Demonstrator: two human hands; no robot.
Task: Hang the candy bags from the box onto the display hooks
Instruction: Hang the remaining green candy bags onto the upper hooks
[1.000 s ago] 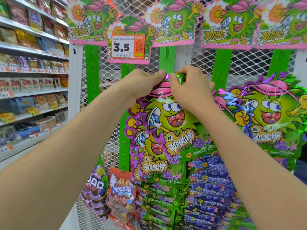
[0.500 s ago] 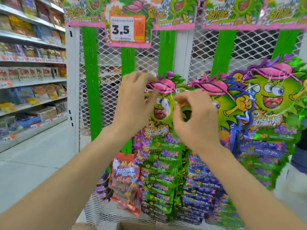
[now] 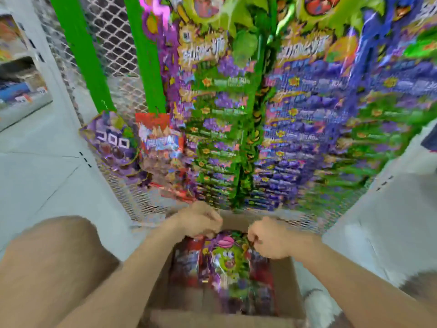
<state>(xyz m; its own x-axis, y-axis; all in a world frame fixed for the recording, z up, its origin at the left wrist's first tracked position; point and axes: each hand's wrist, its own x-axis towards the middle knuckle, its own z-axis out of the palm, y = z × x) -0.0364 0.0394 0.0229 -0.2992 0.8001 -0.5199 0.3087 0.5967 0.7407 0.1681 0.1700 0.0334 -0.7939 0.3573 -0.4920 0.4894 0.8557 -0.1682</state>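
Hands: left hand (image 3: 201, 221), right hand (image 3: 267, 237), apart, pinching (blurry).
Room: box (image 3: 289, 280) walls flank the 2.
Candy bag (image 3: 227, 259): top edge in their grips.

Grey floor (image 3: 35, 185); wire mesh (image 3: 113, 43); side shelf (image 3: 16, 88)
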